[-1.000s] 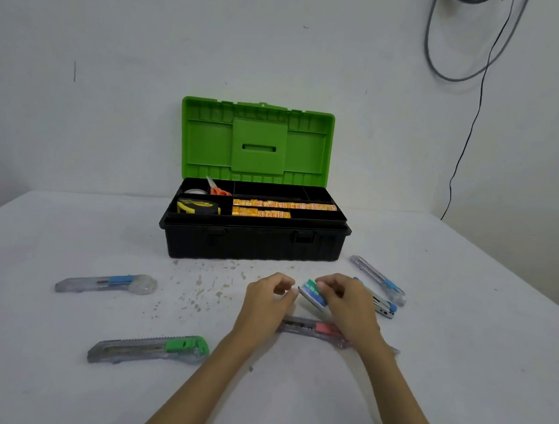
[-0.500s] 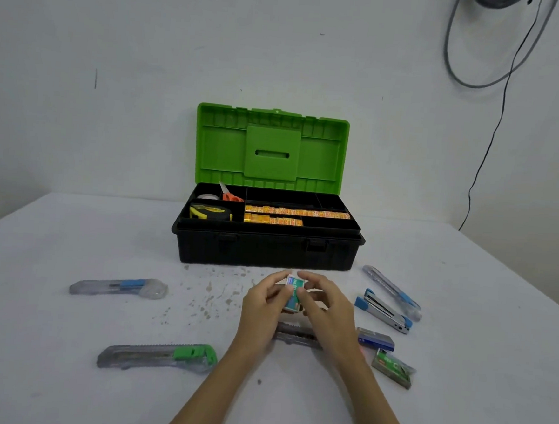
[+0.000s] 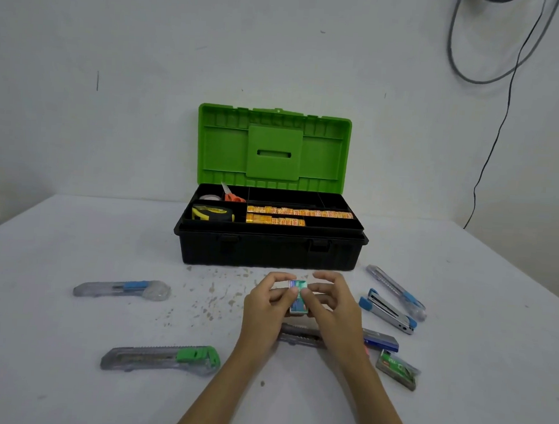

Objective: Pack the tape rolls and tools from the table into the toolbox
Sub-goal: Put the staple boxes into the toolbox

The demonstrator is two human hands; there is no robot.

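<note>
Small staple box (image 3: 298,297): above table (image 3: 61,378), just before open toolbox (image 3: 269,247); pinched between left hand (image 3: 266,313) and right hand (image 3: 331,309) fingertips. Best kept level, lowered into empty tray compartment.

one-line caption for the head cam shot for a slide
Both hands, left and right, hold a small box before an open toolbox, utility knives around.
</note>
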